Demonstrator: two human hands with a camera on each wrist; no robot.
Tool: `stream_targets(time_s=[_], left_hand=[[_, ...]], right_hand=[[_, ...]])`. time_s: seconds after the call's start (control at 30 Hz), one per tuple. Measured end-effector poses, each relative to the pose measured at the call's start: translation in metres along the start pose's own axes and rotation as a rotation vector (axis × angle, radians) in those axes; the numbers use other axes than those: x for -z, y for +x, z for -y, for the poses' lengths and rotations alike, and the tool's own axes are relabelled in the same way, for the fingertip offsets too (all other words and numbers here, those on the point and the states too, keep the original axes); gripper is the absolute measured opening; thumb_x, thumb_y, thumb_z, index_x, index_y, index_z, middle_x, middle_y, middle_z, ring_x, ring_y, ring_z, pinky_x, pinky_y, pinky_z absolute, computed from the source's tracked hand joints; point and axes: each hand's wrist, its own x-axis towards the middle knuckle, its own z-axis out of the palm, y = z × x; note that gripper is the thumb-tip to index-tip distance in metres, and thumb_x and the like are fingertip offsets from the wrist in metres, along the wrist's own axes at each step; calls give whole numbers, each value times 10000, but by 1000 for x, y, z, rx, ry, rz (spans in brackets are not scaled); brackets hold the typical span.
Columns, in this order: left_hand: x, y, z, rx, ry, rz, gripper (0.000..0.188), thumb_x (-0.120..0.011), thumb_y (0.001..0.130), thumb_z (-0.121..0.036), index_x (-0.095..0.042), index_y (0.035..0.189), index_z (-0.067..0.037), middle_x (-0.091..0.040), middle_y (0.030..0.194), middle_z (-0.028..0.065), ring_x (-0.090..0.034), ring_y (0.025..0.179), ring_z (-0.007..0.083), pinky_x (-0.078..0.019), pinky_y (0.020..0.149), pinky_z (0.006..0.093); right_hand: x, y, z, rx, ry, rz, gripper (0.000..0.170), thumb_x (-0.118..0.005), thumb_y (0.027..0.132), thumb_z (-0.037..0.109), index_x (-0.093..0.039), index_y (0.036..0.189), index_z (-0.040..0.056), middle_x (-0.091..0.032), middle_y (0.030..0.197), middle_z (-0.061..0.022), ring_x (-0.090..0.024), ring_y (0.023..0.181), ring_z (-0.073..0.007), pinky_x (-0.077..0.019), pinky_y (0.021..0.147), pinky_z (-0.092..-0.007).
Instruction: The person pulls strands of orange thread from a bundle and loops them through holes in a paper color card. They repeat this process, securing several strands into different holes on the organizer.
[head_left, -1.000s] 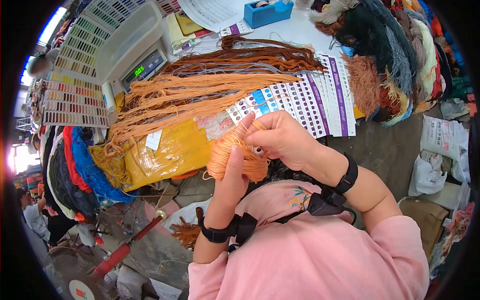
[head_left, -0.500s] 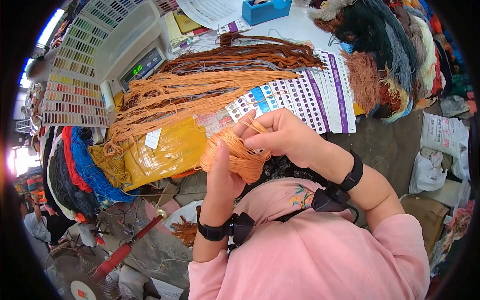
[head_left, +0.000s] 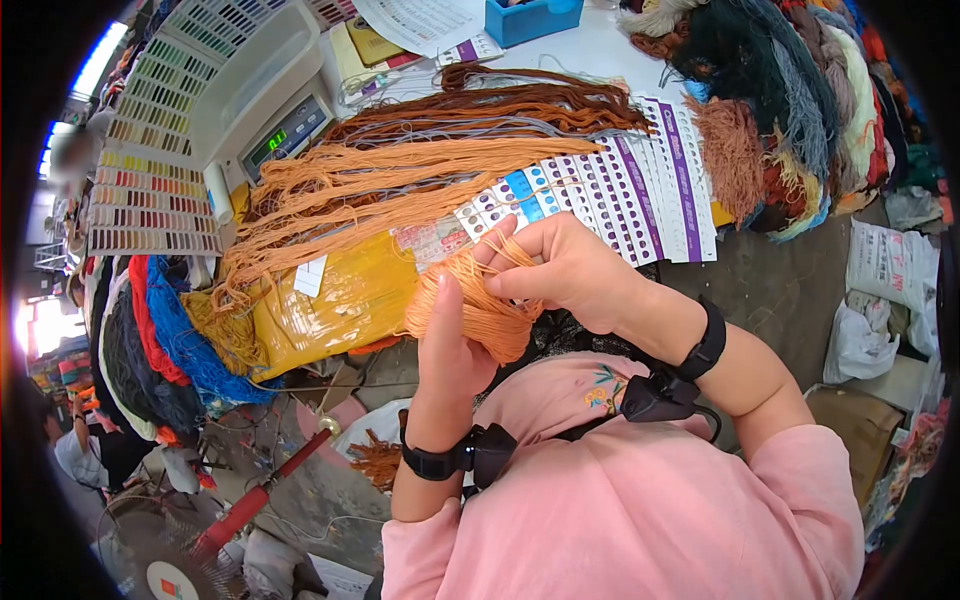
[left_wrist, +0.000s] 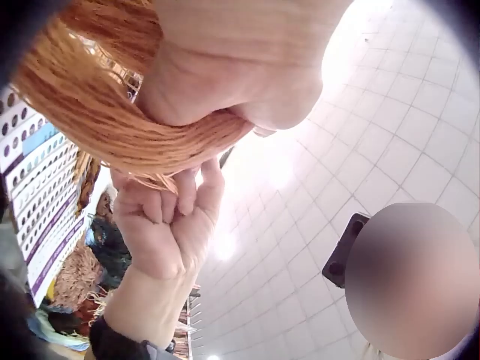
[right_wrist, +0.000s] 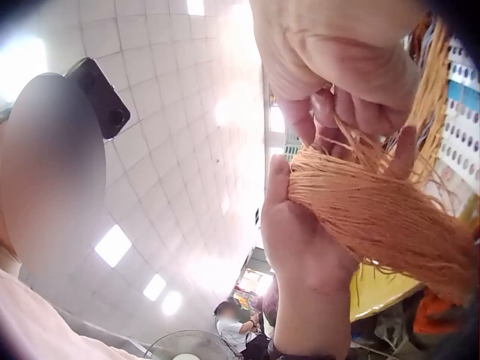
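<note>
So past the fingertips there's a long spread of orange yarn hanks (head_left: 430,160) on the table. The fat orange yarn bundle (head_left: 492,318) runs crosswise between thumb and fingers of the left hand (head_left: 450,345), gripped there; the right hand (head_left: 572,272), at its edge, pinches loose thin orange strands (right_wrist: 366,154).

Left hand (head_left: 452,358): thumb farther left on the orange skein (head_left: 503,325) than before

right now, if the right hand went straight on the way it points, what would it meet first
The right hand would likely meet the orange thread bundle in the left hand, though depth there is unclear.
</note>
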Motion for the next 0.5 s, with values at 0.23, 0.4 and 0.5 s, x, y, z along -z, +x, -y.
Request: stream_targets(time_s=[0.23, 0.4, 0.5], left_hand=[[-3, -1, -3, -30, -102, -139, 602, -256, 866, -418, -287, 1224, 65, -412, 1177, 173, -444, 1054, 237, -374, 875, 357], [2, -2, 2, -80, 126, -215, 431, -398, 859, -277, -393, 1145, 45, -487, 1103, 130, -493, 986, 214, -404, 832, 337], [-2, -4, 3, -68, 23, -389, 311, -426, 846, -191, -460, 1062, 31, -526, 1041, 109, -533, 822, 155, -435, 760, 289]], right_hand=[[3, 1, -3, -79, 82, -38, 67, -590, 708, 54, -605, 752, 6, -568, 668, -17, -498, 538, -50, -432, 467, -178], [7, 2, -10, 55, 212, 31, 65, -561, 729, 48, -592, 767, 5, -563, 676, -27, -496, 539, -58, -427, 484, -188], [11, 2, -14, 30, 372, 108, 52, -528, 738, 50, -570, 751, 22, -534, 621, -17, -459, 506, -56, -370, 456, -179]])
